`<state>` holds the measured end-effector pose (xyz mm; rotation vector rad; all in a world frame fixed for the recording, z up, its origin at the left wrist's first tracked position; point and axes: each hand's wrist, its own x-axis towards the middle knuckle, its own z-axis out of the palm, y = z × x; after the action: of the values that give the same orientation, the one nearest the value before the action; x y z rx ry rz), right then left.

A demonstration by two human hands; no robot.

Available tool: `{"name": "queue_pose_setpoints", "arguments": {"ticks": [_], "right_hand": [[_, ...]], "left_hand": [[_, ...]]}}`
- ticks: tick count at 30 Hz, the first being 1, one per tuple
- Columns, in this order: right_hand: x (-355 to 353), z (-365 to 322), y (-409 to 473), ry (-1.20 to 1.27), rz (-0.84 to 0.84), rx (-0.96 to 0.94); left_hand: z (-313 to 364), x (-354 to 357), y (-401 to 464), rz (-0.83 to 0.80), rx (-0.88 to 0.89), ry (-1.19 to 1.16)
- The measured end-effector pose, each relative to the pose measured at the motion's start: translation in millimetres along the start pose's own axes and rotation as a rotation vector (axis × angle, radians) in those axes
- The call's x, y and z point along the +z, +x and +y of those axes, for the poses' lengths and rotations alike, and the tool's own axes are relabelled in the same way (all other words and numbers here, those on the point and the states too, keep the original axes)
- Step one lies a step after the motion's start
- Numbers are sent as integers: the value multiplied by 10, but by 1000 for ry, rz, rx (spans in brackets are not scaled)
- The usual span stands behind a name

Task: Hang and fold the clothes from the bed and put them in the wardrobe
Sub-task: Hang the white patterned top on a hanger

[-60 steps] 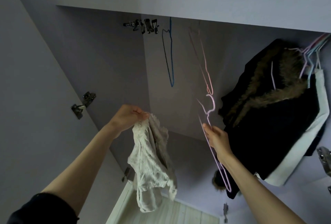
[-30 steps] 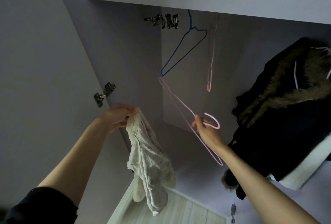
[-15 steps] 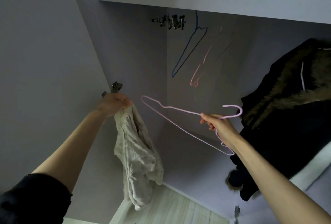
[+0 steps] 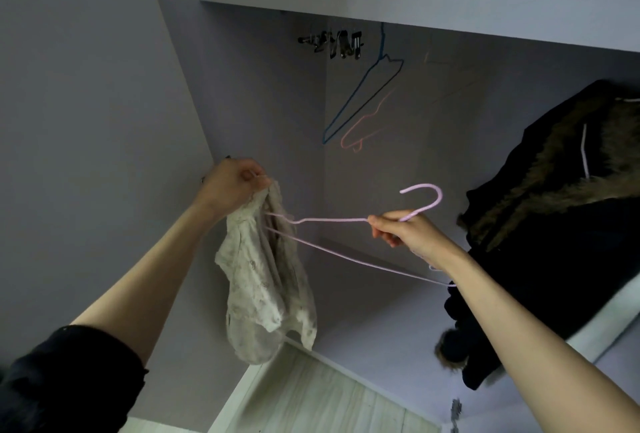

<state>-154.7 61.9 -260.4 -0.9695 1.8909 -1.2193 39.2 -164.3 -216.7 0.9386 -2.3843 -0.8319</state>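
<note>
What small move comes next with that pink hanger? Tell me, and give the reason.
Probably push the pink hanger further left into the cream garment. The right hand grips it below the hook, its left end is only just meeting the bunched top that the left hand holds, and the garment hangs limp, not yet on it.

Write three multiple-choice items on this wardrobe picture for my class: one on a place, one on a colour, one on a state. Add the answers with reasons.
1. Where does the dark coat hang?
A. on the right
B. on the left
C. on the floor

2. What colour is the hanger in the right hand?
A. green
B. pale pink
C. black

3. What is the left hand doing?
A. resting open
B. pushing a door
C. gripping the cream garment

Answers: 1 A, the coat fills the wardrobe's right side. 2 B, the wire is pale pink. 3 C, its fingers curl round the cloth's top.
</note>
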Motion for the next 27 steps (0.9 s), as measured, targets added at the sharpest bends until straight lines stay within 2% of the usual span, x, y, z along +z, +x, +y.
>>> {"name": "queue_pose_setpoints", "arguments": {"ticks": [6, 13, 19, 21, 23, 25, 27], "right_hand": [[449, -162, 147, -33, 36, -46], [466, -296, 199, 217, 207, -78], [402, -395, 146, 250, 192, -86], [394, -421, 135, 242, 138, -103], [340, -440, 117, 245, -38, -104], [195, -404, 103, 422, -265, -55], [1, -380, 109, 663, -411, 28]], "left_hand": [[430, 69, -18, -31, 154, 44], [554, 145, -109, -171, 270, 322], [494, 240, -132, 36, 541, 504], [498, 249, -129, 55, 581, 491], [474, 227, -120, 67, 599, 458], [423, 191, -130, 68, 586, 428], [373, 160, -151, 76, 574, 403]]}}
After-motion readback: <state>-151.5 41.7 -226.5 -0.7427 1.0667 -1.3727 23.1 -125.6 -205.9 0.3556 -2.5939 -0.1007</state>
